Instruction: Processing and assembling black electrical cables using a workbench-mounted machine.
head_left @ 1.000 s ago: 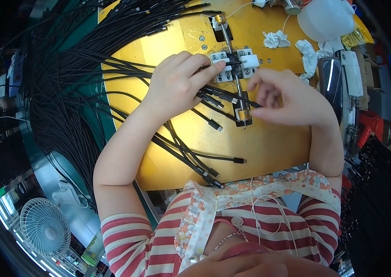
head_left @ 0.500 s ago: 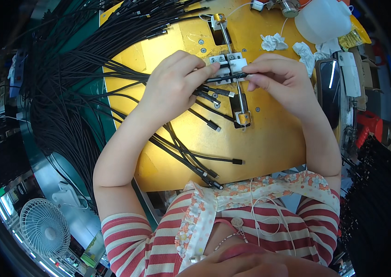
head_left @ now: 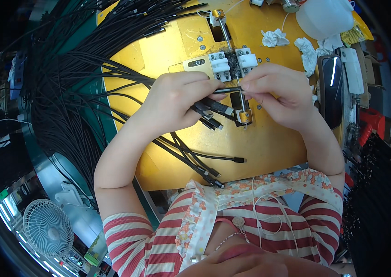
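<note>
A black cable end (head_left: pixel 230 90) stretches between my hands just on the near side of a small metal fixture. My left hand (head_left: pixel 174 99) is closed round it, and several more black cables with plug ends (head_left: pixel 211 121) stick out below its fingers. With thumb and fingertips, my right hand (head_left: pixel 281 92) pinches the right end of the cable; its tip is hidden there. Beyond the hands, the fixture's left white block (head_left: pixel 220 67) and right white block (head_left: pixel 247 59) stand apart. A steel rod (head_left: pixel 242 102) with brass-coloured end pieces runs near them.
A large bundle of black cables (head_left: pixel 73 74) spreads from the left onto the yellow work plate (head_left: pixel 260 147). Several loose cable ends (head_left: pixel 204 173) lie nearer me. Crumpled white tissue (head_left: pixel 275 38), a white plastic container (head_left: pixel 325 18) and a dark phone (head_left: pixel 330 83) are at right; a fan (head_left: pixel 47 228) stands lower left.
Both hands have drawn back toward me from the fixture, bringing the cable off its blocks. The two white blocks, close together before, are now farther apart.
</note>
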Available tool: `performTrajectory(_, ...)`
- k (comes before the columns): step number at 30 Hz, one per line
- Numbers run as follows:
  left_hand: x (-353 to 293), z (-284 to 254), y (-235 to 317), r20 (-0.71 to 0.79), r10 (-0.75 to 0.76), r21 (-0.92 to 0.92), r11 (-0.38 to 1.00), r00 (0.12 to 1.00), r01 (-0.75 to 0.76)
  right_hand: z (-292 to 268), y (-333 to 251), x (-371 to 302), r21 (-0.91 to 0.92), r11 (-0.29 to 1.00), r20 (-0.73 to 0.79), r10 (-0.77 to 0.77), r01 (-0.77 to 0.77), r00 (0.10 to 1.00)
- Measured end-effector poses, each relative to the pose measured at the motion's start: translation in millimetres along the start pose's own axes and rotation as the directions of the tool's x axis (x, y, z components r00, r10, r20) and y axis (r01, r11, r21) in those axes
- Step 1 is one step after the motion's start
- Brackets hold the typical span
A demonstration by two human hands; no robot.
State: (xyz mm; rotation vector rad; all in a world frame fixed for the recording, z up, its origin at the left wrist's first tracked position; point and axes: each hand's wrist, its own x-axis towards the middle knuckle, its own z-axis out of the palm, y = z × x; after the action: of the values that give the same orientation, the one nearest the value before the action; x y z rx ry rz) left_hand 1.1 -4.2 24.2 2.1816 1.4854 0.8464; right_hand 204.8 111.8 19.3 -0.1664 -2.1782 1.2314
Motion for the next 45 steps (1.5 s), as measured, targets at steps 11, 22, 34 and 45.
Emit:
performTrajectory(11, -0.2, 12.2, -20.4, -0.136, 0.107, 0.305, 0.95, 0.985, -0.062, -1.8, 28.4, 7.3, -0.324, 0.945, -0.076, 0.014, -0.038, 0.997)
performTrajectory(22, -1.0, 15.6, -20.6, -0.047, -0.033, 0.311, 0.949, 0.998, 0.046, -1.3, 27.7, 5.7, -0.461, 0.887, -0.004, 0.036, -0.034, 0.999)
performTrajectory(34, 1.3, 14.7, -18.7, -0.071, -0.029, 0.284, 0.958, 0.997, 0.048, 22.1, 6.0, 0.3, -0.332, 0.923, 0.149, -0.152, 0.195, 0.977)
performTrajectory(45, 1.9, 8.6, -15.8, -0.029, -0.073, 0.286, 0.955, 0.997, 0.078, -5.3, 17.4, 4.2, -0.251, 0.968, 0.019, -0.007, 0.011, 1.0)
